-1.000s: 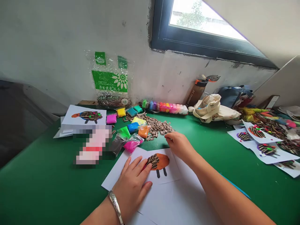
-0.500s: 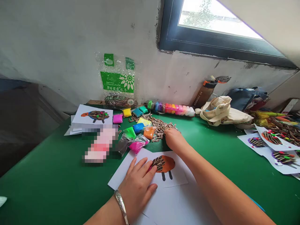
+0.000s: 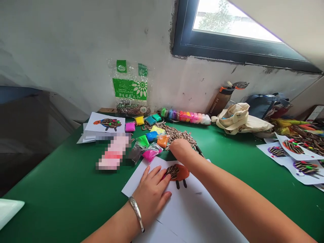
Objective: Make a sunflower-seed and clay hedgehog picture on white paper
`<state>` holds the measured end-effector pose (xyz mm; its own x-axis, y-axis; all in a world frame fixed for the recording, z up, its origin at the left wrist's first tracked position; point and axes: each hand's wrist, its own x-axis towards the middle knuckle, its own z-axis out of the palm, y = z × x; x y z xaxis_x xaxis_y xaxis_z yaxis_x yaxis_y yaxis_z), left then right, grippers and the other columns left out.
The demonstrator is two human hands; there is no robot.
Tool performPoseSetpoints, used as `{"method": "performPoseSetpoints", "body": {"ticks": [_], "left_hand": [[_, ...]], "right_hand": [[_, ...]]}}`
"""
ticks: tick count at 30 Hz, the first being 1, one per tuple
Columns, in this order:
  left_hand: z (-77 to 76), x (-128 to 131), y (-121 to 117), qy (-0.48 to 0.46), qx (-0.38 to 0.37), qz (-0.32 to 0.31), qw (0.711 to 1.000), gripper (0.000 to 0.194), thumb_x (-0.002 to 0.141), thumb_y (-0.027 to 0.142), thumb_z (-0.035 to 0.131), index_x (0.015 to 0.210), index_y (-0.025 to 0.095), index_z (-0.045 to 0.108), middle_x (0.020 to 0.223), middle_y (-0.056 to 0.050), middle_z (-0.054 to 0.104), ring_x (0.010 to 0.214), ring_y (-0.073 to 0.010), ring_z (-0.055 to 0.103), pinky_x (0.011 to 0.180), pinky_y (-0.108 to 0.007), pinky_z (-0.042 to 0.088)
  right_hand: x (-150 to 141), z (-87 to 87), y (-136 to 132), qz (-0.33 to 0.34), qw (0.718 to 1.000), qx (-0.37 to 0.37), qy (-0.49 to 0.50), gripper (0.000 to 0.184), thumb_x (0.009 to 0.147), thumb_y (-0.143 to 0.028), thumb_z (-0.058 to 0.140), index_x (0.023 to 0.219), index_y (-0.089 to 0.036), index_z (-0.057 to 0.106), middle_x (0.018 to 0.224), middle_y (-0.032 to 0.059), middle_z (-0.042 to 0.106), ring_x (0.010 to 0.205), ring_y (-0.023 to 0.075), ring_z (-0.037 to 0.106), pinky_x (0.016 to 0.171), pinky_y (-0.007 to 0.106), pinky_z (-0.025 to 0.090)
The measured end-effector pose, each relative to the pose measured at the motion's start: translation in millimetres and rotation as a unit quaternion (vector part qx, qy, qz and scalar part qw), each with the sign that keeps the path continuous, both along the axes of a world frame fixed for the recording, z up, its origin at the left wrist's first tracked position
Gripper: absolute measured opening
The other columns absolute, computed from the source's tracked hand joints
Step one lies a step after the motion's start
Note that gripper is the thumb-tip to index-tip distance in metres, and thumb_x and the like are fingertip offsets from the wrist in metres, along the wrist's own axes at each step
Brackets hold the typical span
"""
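Observation:
My right hand (image 3: 181, 151) is curled at the near edge of a heap of striped sunflower seeds (image 3: 177, 135), its fingertips hidden among them. My left hand (image 3: 152, 195), with a silver bangle (image 3: 136, 213) on its wrist, lies flat with fingers apart on a white paper sheet (image 3: 194, 212). Its fingertips are beside an orange clay shape (image 3: 181, 172) on the sheet, which has rows of seeds pressed into its left part. Two drawn black legs stand below the shape. Whether my right hand holds a seed is hidden.
Small packets of coloured clay (image 3: 149, 143) lie left of the seeds. A finished seed-and-clay picture (image 3: 105, 123) sits on a paper stack at the back left. A pixelated patch (image 3: 113, 152) covers part of the green table. More pictures (image 3: 296, 158) lie at right.
My right hand has moved left, from beside the seed heap onto its near edge. My left hand stays on the sheet. The whole view has shifted slightly.

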<state>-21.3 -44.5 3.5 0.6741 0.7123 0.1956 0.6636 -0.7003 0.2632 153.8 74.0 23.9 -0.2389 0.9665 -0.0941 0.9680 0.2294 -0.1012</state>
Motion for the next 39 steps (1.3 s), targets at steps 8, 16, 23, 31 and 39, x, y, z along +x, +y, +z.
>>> {"method": "performPoseSetpoints", "body": {"ticks": [8, 16, 23, 31, 39], "left_hand": [[-11.5, -2, -2, -0.032, 0.019, 0.009, 0.999, 0.042, 0.085, 0.027, 0.053, 0.127, 0.023, 0.052, 0.128, -0.009, 0.056, 0.122, -0.0306, 0.044, 0.103, -0.058, 0.03], [-12.6, -2, -1, -0.023, 0.034, 0.005, 0.999, 0.044, 0.087, 0.025, 0.05, 0.131, 0.022, 0.048, 0.13, -0.008, 0.054, 0.124, -0.0295, 0.043, 0.104, -0.057, 0.03], [-5.9, 0, 1, 0.006, 0.037, -0.006, 0.999, 0.043, 0.087, 0.026, 0.051, 0.129, 0.021, 0.05, 0.131, -0.01, 0.054, 0.122, -0.0323, 0.045, 0.101, -0.059, 0.035], [-3.3, 1, 0, 0.018, 0.038, -0.008, 0.999, 0.042, 0.087, 0.024, 0.051, 0.129, 0.02, 0.051, 0.131, -0.01, 0.054, 0.122, -0.0336, 0.045, 0.099, -0.062, 0.035], [-3.2, 2, 1, 0.029, 0.035, -0.009, 0.999, 0.041, 0.088, 0.025, 0.049, 0.129, 0.02, 0.051, 0.132, -0.009, 0.053, 0.122, -0.0341, 0.045, 0.098, -0.064, 0.036]], "right_hand": [[43, 13.9, -61, -0.045, 0.982, 0.075, 0.17, 0.027, 0.081, -0.017, 0.042, 0.089, -0.02, 0.067, 0.067, 0.0001, 0.064, 0.062, 0.0123, 0.057, 0.059, 0.021, 0.043], [50, -8.7, -116, -0.09, 0.89, -0.001, 0.447, 0.016, 0.08, -0.02, 0.052, 0.081, -0.019, 0.068, 0.075, 0.0017, 0.067, 0.07, 0.0153, 0.06, 0.064, 0.025, 0.046], [43, -17.1, -114, -0.017, 0.922, 0.014, 0.385, 0.026, 0.09, -0.02, 0.044, 0.098, -0.026, 0.069, 0.081, 0.0019, 0.068, 0.074, 0.0146, 0.061, 0.068, 0.024, 0.046], [38, -18.0, -116, 0.033, 0.955, 0.079, 0.286, 0.026, 0.091, -0.019, 0.042, 0.09, -0.019, 0.068, 0.076, 0.005, 0.061, 0.074, 0.0159, 0.054, 0.067, 0.025, 0.043], [39, -18.8, -116, 0.075, 0.958, 0.104, 0.258, 0.027, 0.091, -0.017, 0.039, 0.097, -0.018, 0.066, 0.074, 0.0045, 0.059, 0.07, 0.0144, 0.052, 0.064, 0.023, 0.041]]}}
